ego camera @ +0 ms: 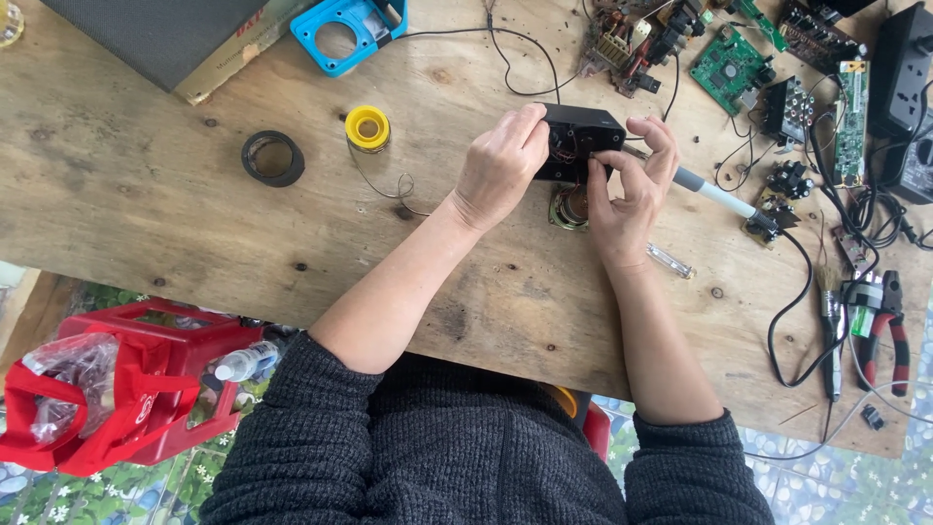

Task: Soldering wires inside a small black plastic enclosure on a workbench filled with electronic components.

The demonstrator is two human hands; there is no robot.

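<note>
Over a wooden workbench (146, 214), a person's left hand (498, 165) curls its fingers around a small black box (581, 136), while the right hand (627, 194) pinches at wiring inside, a round speaker (570, 206) just below the fingertips.

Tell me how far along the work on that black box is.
Done: the black box is open, its wiring showing, and a small speaker lies out beside it. In hand: the left hand steadies the box while the right hand pinches something at its opening. Left: the box is not closed, and the soldering iron lies unused on the table.
</note>
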